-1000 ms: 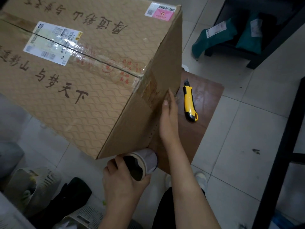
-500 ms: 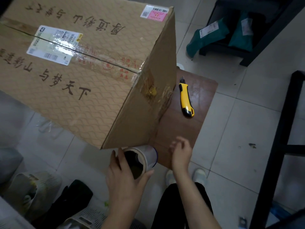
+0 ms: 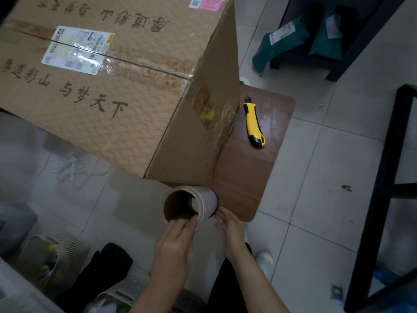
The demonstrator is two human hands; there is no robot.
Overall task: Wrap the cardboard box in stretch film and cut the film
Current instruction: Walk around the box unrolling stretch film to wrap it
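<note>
A large brown cardboard box [image 3: 108, 91] with printed characters and a shipping label rests on a small wooden table [image 3: 252, 172], overhanging its left side. Shiny film clings to the box's near end face. Below the box's near corner hangs the stretch film roll [image 3: 203, 203], its cardboard core facing me. My left hand [image 3: 174, 247] grips the core's near rim from below. My right hand [image 3: 230, 224] touches the roll's right end with its fingertips. A yellow and black utility knife [image 3: 253, 123] lies on the table to the right of the box.
Tiled floor surrounds the table. A black metal frame [image 3: 383, 177] stands at the right. Green parcels [image 3: 286, 41] sit under black furniture at the top right. White baskets [image 3: 52, 256] and a dark bag [image 3: 106, 267] lie at the lower left. My white shoe [image 3: 265, 259] is below the table.
My right hand left the box's end face, dropped down and came to the roll's right end. The left hand shifted its grip lower on the core. The view moved closer.
</note>
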